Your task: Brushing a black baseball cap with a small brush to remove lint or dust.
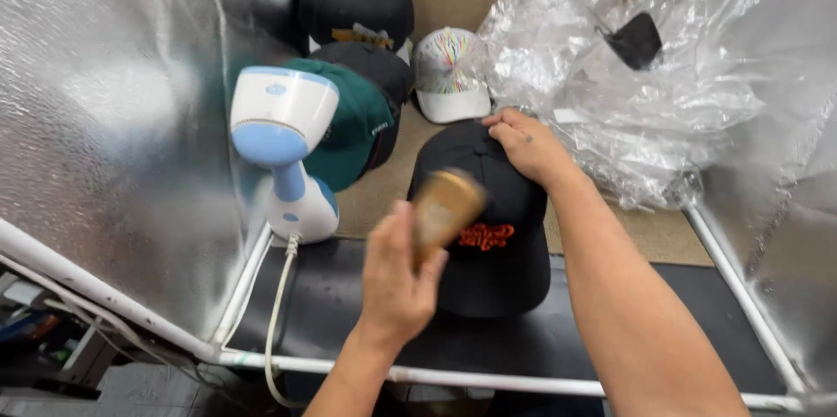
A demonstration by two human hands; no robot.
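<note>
The right hand is resting on top of a black cap with orange stitching, its fingers lying flat on the crown. The cap is sitting on the dark mat in the middle. The left hand is gripping a blurry wooden brush just over the cap's front. A white and blue steamer is standing to the left, beside a green cap.

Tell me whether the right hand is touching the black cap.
Touching. The head view shows the right hand resting flat on the crown of the black cap, fingers against the fabric with no gap.
</note>
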